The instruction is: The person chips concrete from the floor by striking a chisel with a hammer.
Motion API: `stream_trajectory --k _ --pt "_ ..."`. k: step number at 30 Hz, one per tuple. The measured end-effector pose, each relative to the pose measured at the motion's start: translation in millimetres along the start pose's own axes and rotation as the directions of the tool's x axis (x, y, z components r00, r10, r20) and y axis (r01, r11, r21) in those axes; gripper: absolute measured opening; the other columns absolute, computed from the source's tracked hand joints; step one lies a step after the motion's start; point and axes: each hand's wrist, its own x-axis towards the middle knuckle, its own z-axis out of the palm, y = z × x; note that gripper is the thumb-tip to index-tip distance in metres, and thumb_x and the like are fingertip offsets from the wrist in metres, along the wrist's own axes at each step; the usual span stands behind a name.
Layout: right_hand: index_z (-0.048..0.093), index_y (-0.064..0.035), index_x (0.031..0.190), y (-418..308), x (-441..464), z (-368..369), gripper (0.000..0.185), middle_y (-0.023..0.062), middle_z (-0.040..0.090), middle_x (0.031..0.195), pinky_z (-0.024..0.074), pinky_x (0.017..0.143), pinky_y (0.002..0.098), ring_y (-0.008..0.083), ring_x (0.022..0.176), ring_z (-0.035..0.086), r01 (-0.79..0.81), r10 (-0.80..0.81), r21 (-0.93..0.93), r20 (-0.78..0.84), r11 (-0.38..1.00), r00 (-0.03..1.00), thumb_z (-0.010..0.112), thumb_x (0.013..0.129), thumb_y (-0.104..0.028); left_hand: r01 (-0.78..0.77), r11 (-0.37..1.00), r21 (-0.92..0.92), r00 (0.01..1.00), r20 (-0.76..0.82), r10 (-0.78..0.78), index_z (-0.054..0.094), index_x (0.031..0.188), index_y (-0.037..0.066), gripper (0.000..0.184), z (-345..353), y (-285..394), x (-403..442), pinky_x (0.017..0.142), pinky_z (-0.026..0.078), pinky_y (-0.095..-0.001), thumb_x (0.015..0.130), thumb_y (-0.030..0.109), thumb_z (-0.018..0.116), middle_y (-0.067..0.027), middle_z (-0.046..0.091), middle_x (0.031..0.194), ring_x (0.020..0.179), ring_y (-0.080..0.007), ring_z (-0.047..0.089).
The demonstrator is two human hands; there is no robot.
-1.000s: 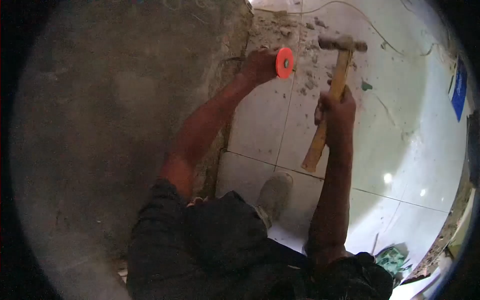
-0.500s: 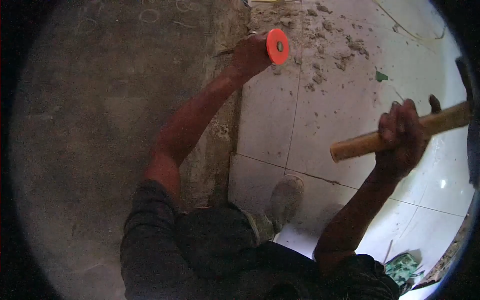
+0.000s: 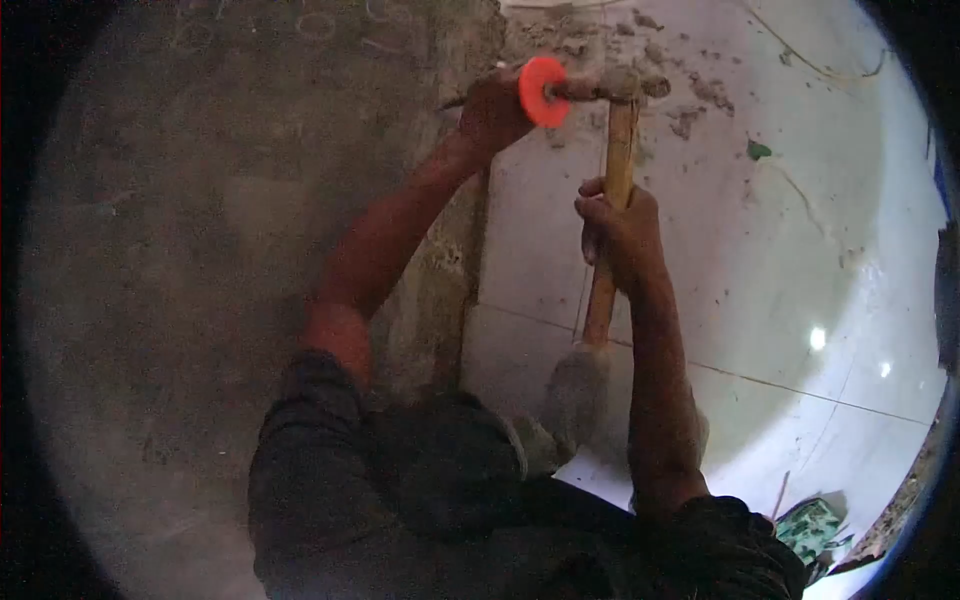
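My left hand (image 3: pixel 492 112) is closed round a chisel (image 3: pixel 453 103), its point toward the concrete wall. An orange round hand guard (image 3: pixel 541 92) sits at the chisel's struck end, beside my fist. Most of the chisel's grip is hidden by my hand. My right hand (image 3: pixel 628 235) grips the wooden handle of a hammer (image 3: pixel 621 150). The hammer's head lies against the chisel's end at the guard, with its handle pointing back toward me.
The rough grey concrete wall (image 3: pixel 220 280) fills the left side. Pale floor tiles (image 3: pixel 720 300) lie to the right, with loose rubble (image 3: pixel 690 110) near the top and a green scrap (image 3: pixel 758 150). A shoe (image 3: pixel 577 395) stands below the hammer. A green patterned bag-like thing (image 3: pixel 808 528) lies lower right.
My right hand has swung the hammer leftward from the far right, and its head now meets the chisel's end. My left hand has stayed nearly in place, still round the chisel.
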Motion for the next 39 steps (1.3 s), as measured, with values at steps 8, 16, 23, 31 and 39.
stream_trajectory --k 8,16,23,31,39 --pt "0.052 0.0014 0.101 -84 -22 -48 0.028 0.0009 0.048 0.062 0.0417 0.045 0.0255 0.0113 0.048 0.046 0.632 -0.556 0.439 -0.305 0.639 0.774 0.058 0.081 -0.016 -0.023 0.991 0.133 1.0 -0.013 0.025 0.06 0.094 0.009 0.028 18 -20 7 0.067 0.052 -0.0413 0.073 0.027 0.067 -0.0107 0.062 0.087 0.076 -0.0319 0.062" --pt "0.058 -0.0021 0.089 -5 -5 -20 0.019 0.0036 0.056 0.059 0.0473 0.044 0.0312 0.0157 0.046 0.055 0.02 -0.04 -0.143 -0.134 0.989 0.99 0.061 0.081 -0.019 -0.11 0.991 0.071 0.992 -0.056 0.114 0.06 0.093 0.008 0.031 29 -21 0 0.064 0.052 -0.041 0.074 0.031 0.065 -0.0107 0.062 0.08 0.075 -0.0306 0.062" --pt "0.049 0.0012 0.105 -81 -14 -62 0.025 0.0041 0.051 0.064 0.0451 0.05 0.0265 0.0139 0.052 0.05 0.706 -0.732 0.59 -0.265 0.391 0.628 0.053 0.083 -0.009 0.034 0.968 0.25 0.999 0.009 -0.037 0.06 0.095 0.008 0.033 12 -33 13 0.064 0.053 -0.0407 0.074 0.033 0.067 -0.0113 0.063 0.08 0.076 -0.0294 0.063" --pt "0.053 -0.0003 0.091 -43 -14 -23 0.022 0.0015 0.049 0.057 0.0393 0.04 0.0233 0.01 0.045 0.048 0.154 -0.159 -0.055 -0.12 0.987 0.98 0.064 0.076 -0.013 0.024 0.993 0.119 0.999 -0.029 -0.02 0.062 0.089 0.009 0.027 13 -30 7 0.065 0.053 -0.0399 0.076 0.033 0.066 -0.0111 0.063 0.08 0.075 -0.0299 0.063" --pt "0.053 -0.0001 0.091 -21 1 3 0.015 0.0071 0.052 0.066 0.0457 0.049 0.0313 0.0167 0.053 0.051 0.246 -0.246 0.108 -0.014 0.963 0.969 0.055 0.081 -0.011 0.006 0.978 0.208 0.985 -0.168 0.03 0.062 0.089 0.009 0.025 8 -28 8 0.062 0.052 -0.0411 0.075 0.029 0.065 -0.0115 0.063 0.076 0.07 -0.0314 0.063"
